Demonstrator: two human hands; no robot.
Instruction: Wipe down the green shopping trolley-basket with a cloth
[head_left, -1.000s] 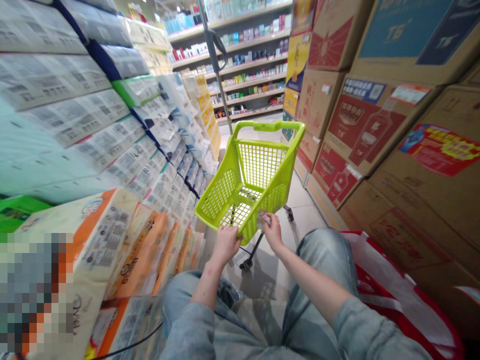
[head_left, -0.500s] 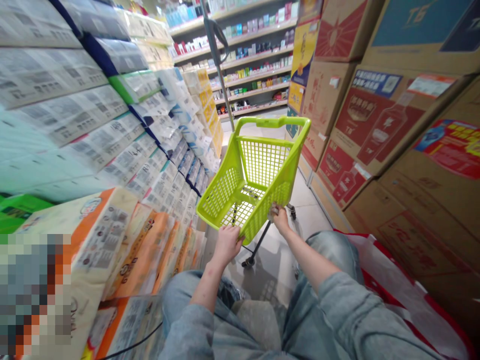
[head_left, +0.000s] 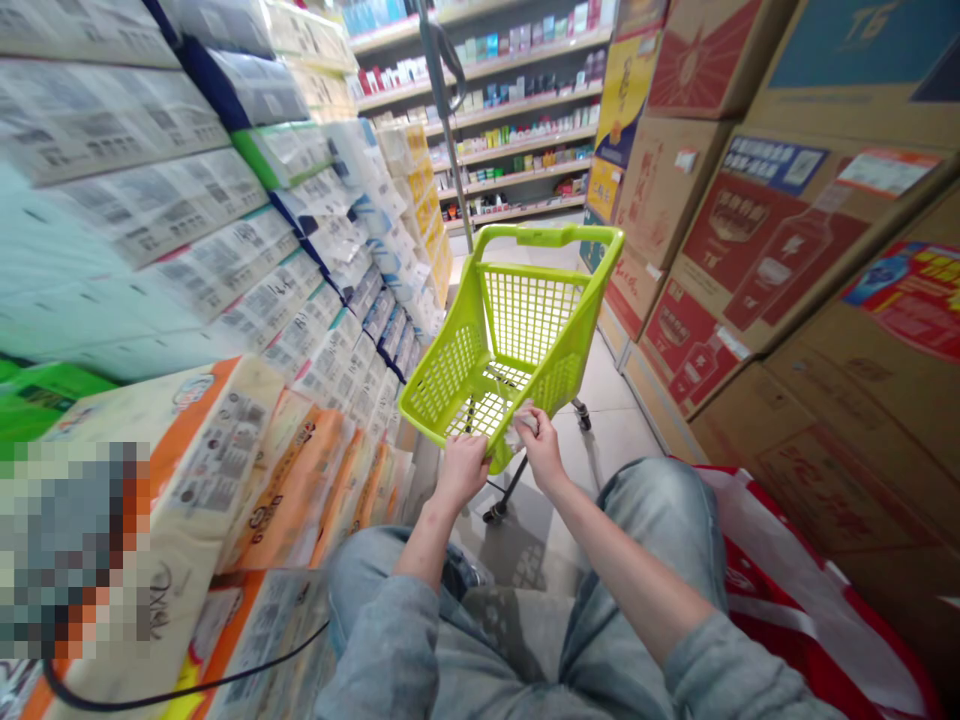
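A lime-green plastic shopping trolley basket [head_left: 529, 315] on a wheeled frame stands in front of me, its mesh sides showing nothing inside. My left hand [head_left: 463, 470] grips its near rim. Close beside it, my right hand [head_left: 541, 448] pinches a small pale item [head_left: 525, 426] just over the near corner of the basket. That item is partly hidden by my fingers, and I cannot tell what it is. Both forearms reach out over my denim-clad knees [head_left: 652, 540].
Stacked packs of tissue [head_left: 225, 270] form a tall wall on the left, and printed cardboard cartons [head_left: 757, 250] are stacked on the right. A red-and-white bag [head_left: 810, 600] lies at lower right. Shelves of goods [head_left: 517, 110] stand behind a metal pole [head_left: 442, 110], beyond the tiled floor [head_left: 607, 430].
My right hand has moved left from the basket's side, closer to my left hand, with the pale item now showing between its fingers. The whole view has tilted slightly.
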